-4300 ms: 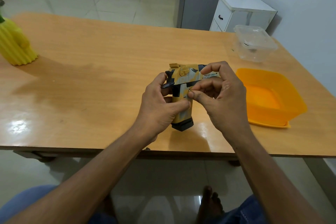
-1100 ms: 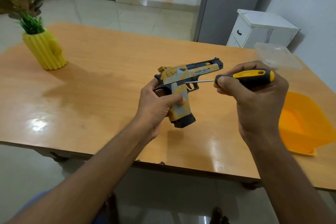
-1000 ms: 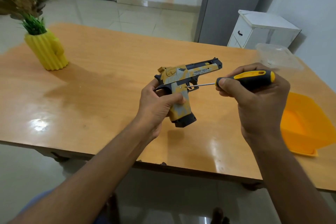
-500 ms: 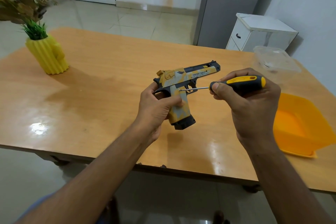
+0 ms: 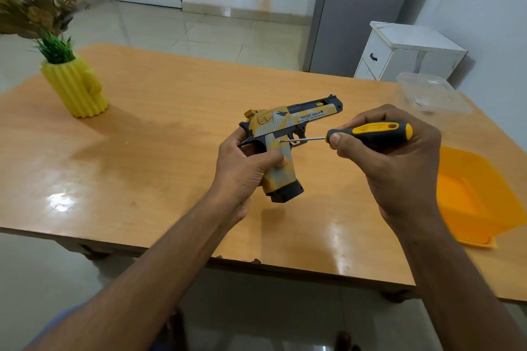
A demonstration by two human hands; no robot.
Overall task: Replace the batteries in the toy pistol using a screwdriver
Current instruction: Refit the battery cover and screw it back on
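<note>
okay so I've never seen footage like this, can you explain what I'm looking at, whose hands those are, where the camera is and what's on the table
There is no machine here: a person wears one camera on the head, looking forward and down, so the arms reach in from below. The left hand grips the handle of a yellow and grey toy pistol, held above a wooden table. The right hand holds a screwdriver, its thin tip against the pistol's side just above the handle. On the table stand a yellow vase with flowers at far left, a clear plastic container at far right, and an orange tub nearer.
</note>
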